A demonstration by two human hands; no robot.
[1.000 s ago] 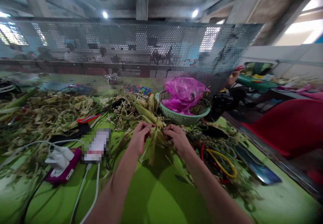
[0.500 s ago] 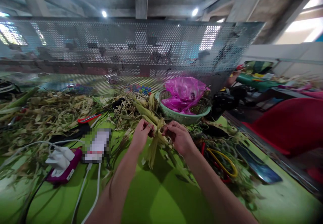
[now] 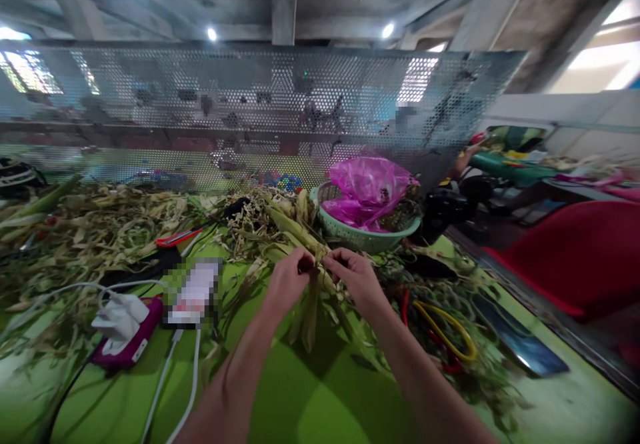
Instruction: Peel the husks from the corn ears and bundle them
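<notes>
My left hand [image 3: 289, 280] and my right hand [image 3: 352, 275] meet near the middle of the view, each with thumb and forefinger pinched on a piece of pale yellow-green husk [image 3: 310, 311]. It looks like dried corn husk, and its loose ends hang below my fingers over the green table [image 3: 300, 397]. Longer husk leaves [image 3: 290, 223] stretch away just beyond my hands. What lies right between the fingertips is too small to make out.
Heaps of dried leaves [image 3: 125, 221] cover the left and back. A pale green basket [image 3: 367, 239] holds a pink plastic bag [image 3: 367, 187]. Left are a phone [image 3: 195, 294] and a purple power strip [image 3: 133, 347]; right, yellow-handled scissors or pliers [image 3: 447, 327] and a dark phone [image 3: 523, 337].
My hands have come closer together, and the left has turned so its fingers meet the husk near the right fingertips. The hanging husk ends have shifted slightly. The view has tilted a little.
</notes>
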